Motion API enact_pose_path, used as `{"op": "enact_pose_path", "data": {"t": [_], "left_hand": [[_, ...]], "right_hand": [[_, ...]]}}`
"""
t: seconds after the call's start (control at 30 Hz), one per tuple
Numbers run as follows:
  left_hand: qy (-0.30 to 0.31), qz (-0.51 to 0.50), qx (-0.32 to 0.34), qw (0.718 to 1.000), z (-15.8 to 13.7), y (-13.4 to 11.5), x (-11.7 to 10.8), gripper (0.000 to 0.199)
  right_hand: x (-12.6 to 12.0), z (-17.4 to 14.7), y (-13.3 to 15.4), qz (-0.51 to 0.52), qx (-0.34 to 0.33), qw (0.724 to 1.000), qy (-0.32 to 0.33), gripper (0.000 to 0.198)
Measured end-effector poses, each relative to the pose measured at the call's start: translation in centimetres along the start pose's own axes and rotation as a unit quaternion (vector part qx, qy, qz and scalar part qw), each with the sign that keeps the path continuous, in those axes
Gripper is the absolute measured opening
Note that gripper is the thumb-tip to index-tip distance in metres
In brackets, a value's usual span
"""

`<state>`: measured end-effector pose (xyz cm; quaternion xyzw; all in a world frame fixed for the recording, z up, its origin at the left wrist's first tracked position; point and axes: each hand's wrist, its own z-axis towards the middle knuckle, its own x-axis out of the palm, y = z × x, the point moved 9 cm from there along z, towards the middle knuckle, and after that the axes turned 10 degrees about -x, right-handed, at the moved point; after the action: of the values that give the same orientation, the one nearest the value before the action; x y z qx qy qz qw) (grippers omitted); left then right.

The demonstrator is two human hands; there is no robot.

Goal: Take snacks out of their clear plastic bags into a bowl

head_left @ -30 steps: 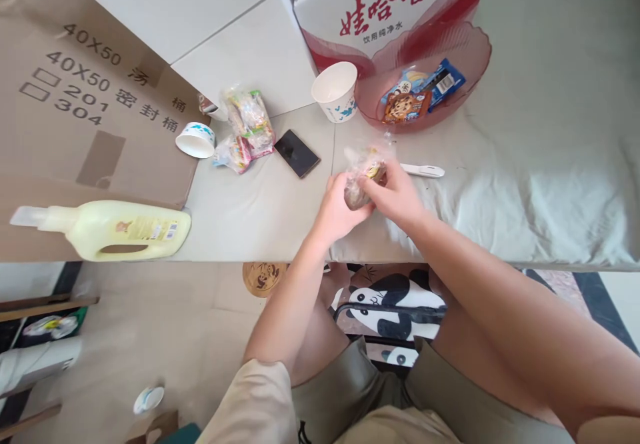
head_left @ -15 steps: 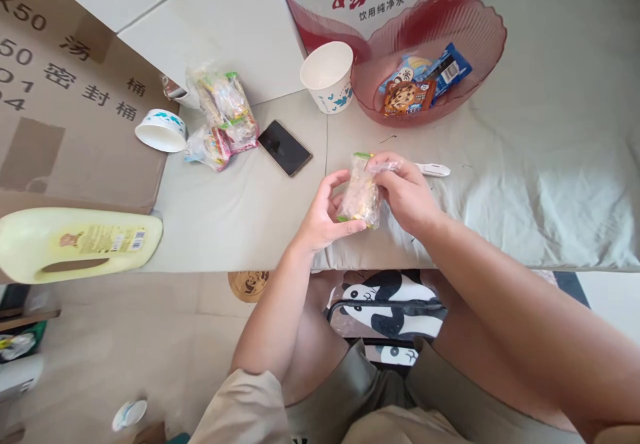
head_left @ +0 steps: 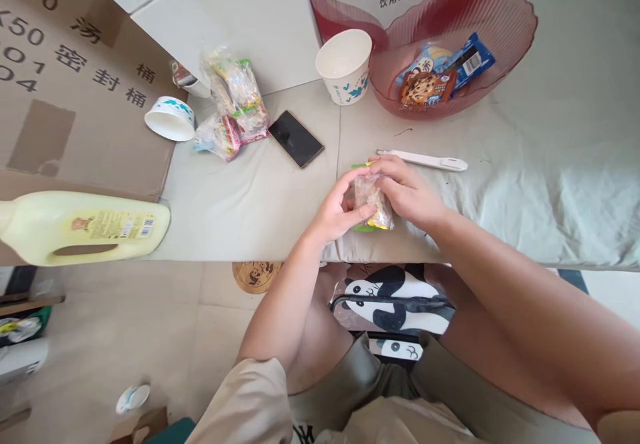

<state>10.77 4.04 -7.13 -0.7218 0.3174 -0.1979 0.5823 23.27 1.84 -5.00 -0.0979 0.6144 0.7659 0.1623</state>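
Note:
A clear-wrapped snack packet (head_left: 373,203) with green and yellow ends is between my hands, just above the cloth-covered surface. My left hand (head_left: 343,207) grips its left side, thumb across the lower front. My right hand (head_left: 407,191) holds the upper right part, its fingertips meeting the left fingers at the top edge. Just beyond the right hand lies a slim white utility knife (head_left: 430,159). A black phone (head_left: 297,139) rests farther left, beside a pile of wrapped snack packets (head_left: 245,94).
A pink ribbed bowl (head_left: 510,37) holds several snack packs, in front of a red-and-white carton (head_left: 340,4). A paper cup (head_left: 345,64) stands beside it; another paper cup (head_left: 170,121) lies tipped at left. A yellow jug (head_left: 100,231) lies by a cardboard box (head_left: 90,137).
My hands have come closer together around the packet, which is turned and more covered now. The white knife shows more fully. The whole view has shifted slightly.

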Motion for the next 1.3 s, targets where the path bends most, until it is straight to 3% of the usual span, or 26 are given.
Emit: {"op": "enact_pose_path", "data": {"t": [0.23,0.43,0.6,0.67,0.77,0.83,0.93,1.03,1.13,1.3], "left_hand": [[-0.098,-0.001,-0.030,0.995,1.2,1.1,-1.2,0.063],[-0.225,0.091,0.053,0.969,0.8,-0.6,-3.4,0.045],[-0.308,0.157,0.108,0.932,-0.7,-1.8,-5.4,0.047],[-0.322,0.154,0.118,0.927,-1.1,-1.9,-6.0,0.048],[-0.343,0.151,0.131,0.918,-1.4,-2.1,-6.7,0.047],[-0.353,0.160,0.135,0.912,-1.5,-2.1,-6.9,0.046],[-0.353,0.177,0.126,0.910,-1.4,-2.1,-6.6,0.046],[-0.327,0.186,0.121,0.919,-1.2,-2.1,-5.8,0.049],[-0.328,0.166,0.140,0.920,-1.3,-2.4,-5.7,0.048],[-0.417,0.101,0.131,0.894,-2.0,-1.8,-8.8,0.048]], "right_hand": [[-1.2,-1.1,0.2,-0.062,-0.032,0.997,-0.040,0.042],[-1.0,-1.4,2.4,-0.157,-0.105,0.982,0.018,0.044],[-6.3,-1.8,0.0,-0.333,0.012,0.940,-0.076,0.046],[-7.6,-2.1,-1.4,-0.371,0.051,0.924,-0.073,0.041],[-8.2,-2.3,-2.3,-0.375,0.071,0.922,-0.062,0.028],[-8.0,-2.4,-2.2,-0.341,0.096,0.933,-0.060,0.025],[-6.0,-2.6,-1.6,-0.207,0.137,0.968,-0.027,0.031],[-3.2,-2.6,0.2,-0.112,0.111,0.988,0.008,0.036],[-1.6,-2.4,1.5,-0.138,0.063,0.988,0.020,0.029],[-1.6,-2.1,1.5,-0.189,0.031,0.981,0.044,0.029]]}}
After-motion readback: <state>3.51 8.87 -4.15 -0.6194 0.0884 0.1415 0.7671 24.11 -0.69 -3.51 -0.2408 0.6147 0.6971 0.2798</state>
